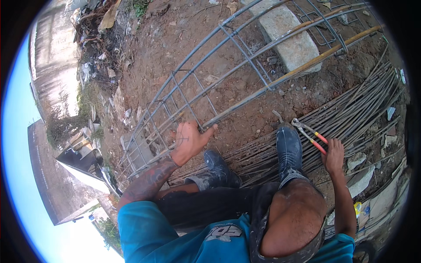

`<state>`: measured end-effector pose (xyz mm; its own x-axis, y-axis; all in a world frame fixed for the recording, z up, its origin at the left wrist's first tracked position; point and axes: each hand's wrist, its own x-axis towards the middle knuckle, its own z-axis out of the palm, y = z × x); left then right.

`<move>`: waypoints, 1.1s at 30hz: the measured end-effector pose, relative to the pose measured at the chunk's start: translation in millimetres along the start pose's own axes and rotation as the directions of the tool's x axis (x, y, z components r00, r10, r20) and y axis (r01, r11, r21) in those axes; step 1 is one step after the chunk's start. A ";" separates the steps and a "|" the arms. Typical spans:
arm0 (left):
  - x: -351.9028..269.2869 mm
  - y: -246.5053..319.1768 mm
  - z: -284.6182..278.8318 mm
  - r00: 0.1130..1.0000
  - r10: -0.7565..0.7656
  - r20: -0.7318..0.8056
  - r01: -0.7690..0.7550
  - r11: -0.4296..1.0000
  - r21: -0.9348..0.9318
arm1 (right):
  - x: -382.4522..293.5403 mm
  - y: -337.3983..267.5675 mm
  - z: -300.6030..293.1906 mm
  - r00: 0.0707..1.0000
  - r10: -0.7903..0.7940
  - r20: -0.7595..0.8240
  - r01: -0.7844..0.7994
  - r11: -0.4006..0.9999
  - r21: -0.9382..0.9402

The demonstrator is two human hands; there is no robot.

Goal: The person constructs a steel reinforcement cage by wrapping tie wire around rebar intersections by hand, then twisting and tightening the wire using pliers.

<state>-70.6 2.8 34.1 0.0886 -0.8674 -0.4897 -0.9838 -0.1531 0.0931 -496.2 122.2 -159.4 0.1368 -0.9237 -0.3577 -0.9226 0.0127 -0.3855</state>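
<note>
A long rebar cage (pixel 227 110) runs diagonally before me, its lengthwise bars crossed by rectangular wire stirrups (pixel 187 100). My left hand (pixel 190 139) is closed around its near lower bar, beside a stirrup corner; the fingertips are hidden behind the hand. In my right hand (pixel 334 156) are end-cutting pincers (pixel 310 137) with red and yellow handles. Their metal head points away from me, above the toe of my right rubber boot (pixel 289 148) and apart from the cage.
A pale concrete block (pixel 287 36) lies under the cage's far right part. Loose steel rods (pixel 348 108) spread across the dirt, around my boots. Broken masonry pieces (pixel 361 180) lie at right. Debris and dry leaves (pixel 95 59) line the left edge.
</note>
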 end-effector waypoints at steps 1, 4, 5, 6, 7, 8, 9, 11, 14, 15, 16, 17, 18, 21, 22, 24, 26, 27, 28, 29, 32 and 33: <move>-0.7 0.7 1.4 1.000 0.012 -0.026 -0.011 1.000 0.019 | 0.3 -0.5 -1.6 1.000 0.005 0.024 -0.004 1.000 -0.008; -3.4 5.1 4.5 0.997 0.042 -0.057 -0.040 0.998 0.049 | -0.1 1.1 -3.5 0.998 0.018 0.054 -0.016 0.999 -0.029; -3.0 6.6 6.5 0.997 0.043 -0.071 -0.038 0.997 0.068 | -0.9 3.6 -2.8 0.998 0.006 0.062 -0.004 1.000 -0.031; -2.9 3.2 8.7 0.998 -0.010 -0.060 0.015 0.997 0.079 | -1.1 3.5 -3.1 0.998 0.006 0.058 -0.004 0.999 -0.033; -2.9 1.8 5.9 0.999 0.005 -0.048 -0.002 0.997 0.076 | 0.4 3.2 -0.9 0.998 0.025 0.062 -0.023 0.999 -0.038; -3.2 1.3 1.4 0.999 0.002 -0.040 0.000 0.999 0.046 | 4.4 3.2 1.9 0.998 0.005 0.057 -0.002 0.999 -0.046; -5.9 1.3 -2.3 0.999 -0.016 -0.041 0.017 1.000 0.018 | 8.2 0.5 2.9 0.998 -0.032 0.052 0.035 0.998 -0.051; -8.0 0.2 -1.6 0.998 -0.025 -0.059 0.024 1.000 -0.014 | 7.4 -2.9 -1.8 0.997 -0.055 0.054 0.057 0.997 -0.052; -1.4 -3.8 5.1 0.997 0.071 -0.015 -0.071 0.997 -0.007 | 0.1 10.3 -1.0 0.999 -0.037 0.018 0.038 0.999 -0.026; 0.6 -1.6 5.5 0.998 0.032 -0.049 -0.032 0.999 -0.008 | -1.9 13.0 0.9 0.999 -0.034 0.019 0.034 0.999 -0.017; 2.1 -1.1 8.0 0.999 0.040 -0.021 -0.040 0.999 -0.022 | -2.9 15.0 0.2 0.999 -0.029 0.023 0.030 0.999 -0.015; 1.8 -2.5 9.0 0.999 0.048 0.007 -0.047 0.998 -0.035 | -2.7 13.3 2.4 0.999 -0.038 0.018 0.038 0.999 -0.010; 0.5 -3.2 7.2 1.000 0.012 -0.023 -0.013 0.999 -0.046 | -1.7 11.2 3.4 0.999 -0.042 0.012 0.042 0.999 -0.008; -6.1 -11.6 -6.3 1.000 -0.021 -0.007 0.021 0.999 -0.044 | 3.6 2.2 8.3 0.996 -0.084 0.011 0.084 0.996 0.009; -8.2 -14.0 -12.8 0.998 -0.011 0.058 0.015 0.998 -0.053 | 4.0 -0.7 8.1 0.993 -0.117 0.004 0.117 0.993 -0.003; -12.8 -23.1 -18.9 0.995 -0.018 0.099 0.025 0.997 -0.074 | 5.9 -5.8 10.3 0.995 -0.100 0.024 0.100 0.995 0.016; -15.9 -32.9 -21.2 0.993 0.008 0.116 0.008 0.992 -0.128 | 4.3 -4.8 17.2 0.994 -0.108 0.016 0.108 0.994 0.005; -15.5 -35.7 -18.4 0.995 0.004 0.103 0.011 0.990 -0.138 | 1.3 -1.2 16.3 0.997 -0.079 0.018 0.079 0.997 -0.003; -12.1 -38.0 -13.9 0.994 0.048 0.099 -0.035 0.992 -0.121 | -1.2 4.1 14.5 0.995 -0.103 -0.014 0.103 0.995 -0.007; -4.6 -31.9 -8.2 0.987 0.118 0.110 -0.105 0.988 -0.113 | -4.4 10.7 7.2 0.997 -0.076 -0.019 0.075 0.997 -0.029; -6.9 -27.1 1.6 0.971 0.177 0.158 -0.169 0.984 -0.064 | -17.0 24.3 1.1 0.999 -0.051 -0.002 0.051 0.999 -0.011; -25.1 -42.5 0.7 0.972 0.236 0.008 -0.236 0.972 0.008 | -6.3 15.8 11.0 0.990 -0.137 -0.031 0.137 0.991 -0.009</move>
<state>-31.2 31.5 41.8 -0.1468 -0.8753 -0.4608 -0.9782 0.0594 0.1988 -507.7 132.4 -172.5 0.2508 -0.9281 -0.2751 -0.8983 -0.1173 -0.4234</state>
